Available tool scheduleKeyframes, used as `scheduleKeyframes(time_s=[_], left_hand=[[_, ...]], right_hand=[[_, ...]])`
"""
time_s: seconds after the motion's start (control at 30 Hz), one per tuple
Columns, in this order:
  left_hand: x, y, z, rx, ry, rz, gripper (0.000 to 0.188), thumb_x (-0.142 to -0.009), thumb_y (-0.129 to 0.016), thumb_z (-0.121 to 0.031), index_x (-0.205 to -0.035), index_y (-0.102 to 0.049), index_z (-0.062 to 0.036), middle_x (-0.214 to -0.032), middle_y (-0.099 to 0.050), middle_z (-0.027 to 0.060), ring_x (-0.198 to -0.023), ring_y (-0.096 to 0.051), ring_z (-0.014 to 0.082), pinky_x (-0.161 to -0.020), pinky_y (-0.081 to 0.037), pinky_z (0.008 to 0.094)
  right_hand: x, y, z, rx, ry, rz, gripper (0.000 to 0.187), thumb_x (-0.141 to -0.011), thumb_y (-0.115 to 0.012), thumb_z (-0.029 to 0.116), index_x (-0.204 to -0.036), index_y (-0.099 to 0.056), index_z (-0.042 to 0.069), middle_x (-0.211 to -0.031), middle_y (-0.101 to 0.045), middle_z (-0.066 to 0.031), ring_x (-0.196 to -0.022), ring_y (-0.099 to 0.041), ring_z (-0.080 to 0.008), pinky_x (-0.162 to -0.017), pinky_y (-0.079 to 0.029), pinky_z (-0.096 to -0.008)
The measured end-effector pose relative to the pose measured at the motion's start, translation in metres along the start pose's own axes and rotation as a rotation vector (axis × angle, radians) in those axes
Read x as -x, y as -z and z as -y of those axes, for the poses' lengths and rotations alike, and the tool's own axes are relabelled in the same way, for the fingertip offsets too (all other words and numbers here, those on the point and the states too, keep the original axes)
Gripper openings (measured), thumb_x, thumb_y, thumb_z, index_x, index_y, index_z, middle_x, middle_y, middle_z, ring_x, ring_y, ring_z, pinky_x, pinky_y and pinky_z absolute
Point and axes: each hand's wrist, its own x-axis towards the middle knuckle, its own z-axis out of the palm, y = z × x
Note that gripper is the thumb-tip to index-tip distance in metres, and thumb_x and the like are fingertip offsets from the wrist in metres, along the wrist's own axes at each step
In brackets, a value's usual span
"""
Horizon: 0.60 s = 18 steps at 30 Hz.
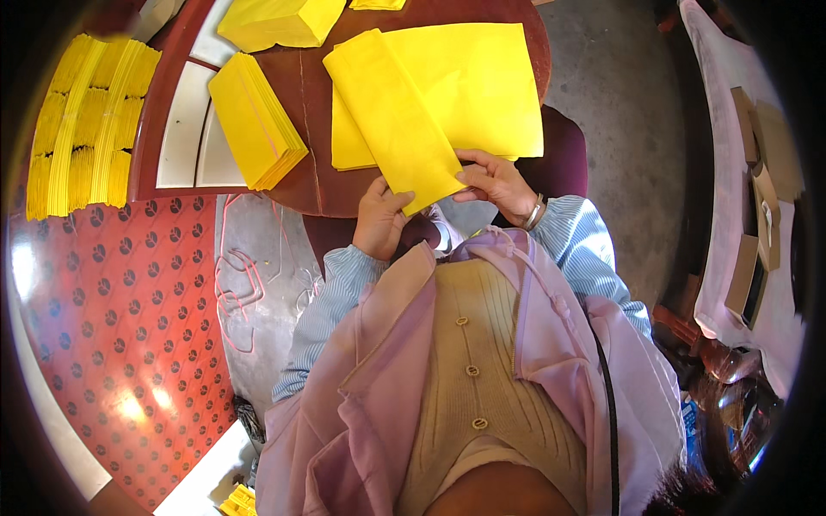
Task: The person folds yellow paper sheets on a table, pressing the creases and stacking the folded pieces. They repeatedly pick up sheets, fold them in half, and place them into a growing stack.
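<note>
Bundle point(254, 125) left of sheets point(482, 86) on table point(331, 191)

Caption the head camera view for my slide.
Left hand and right hand hold a long yellow paper-like strip overlapping flat yellow sheets on a round reddish-brown table.

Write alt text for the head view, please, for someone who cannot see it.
The left hand and right hand hold the near end of a yellow strip slanting across yellow sheets on a brown table. A yellow bundle lies to the left.
</note>
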Motion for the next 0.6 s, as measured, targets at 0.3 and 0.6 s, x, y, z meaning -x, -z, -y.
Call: scheduleKeyframes(time_s=[0.3,0.6], left_hand=[[-0.002,0.003,0.002,0.099,0.042,0.124,0.043,-0.102,-0.054,0.003,-0.145,-0.049,0.0058,-0.145,-0.060,0.0196,-0.134,-0.060,0.0313,-0.116,-0.049,0.0440],[-0.125,0.004,-0.093,0.306,-0.179,-0.005,0.039,-0.105,-0.060,-0.011,-0.143,-0.055,-0.0017,-0.142,-0.064,0.0124,-0.130,-0.062,0.0304,-0.113,-0.050,0.0433]], right_hand=[[0.009,-0.002,0.008,0.176,0.113,-0.055,0.046,-0.101,-0.071,0.011,-0.142,-0.058,-0.003,-0.104,-0.076,-0.0067,-0.080,-0.073,-0.0119,-0.075,-0.061,-0.0253],[0.021,0.072,0.094,0.502,0.255,-0.003,0.039,-0.096,-0.064,0.012,-0.131,-0.067,-0.005,-0.107,-0.073,-0.0027,-0.093,-0.065,-0.0093,-0.086,-0.053,-0.0280]])
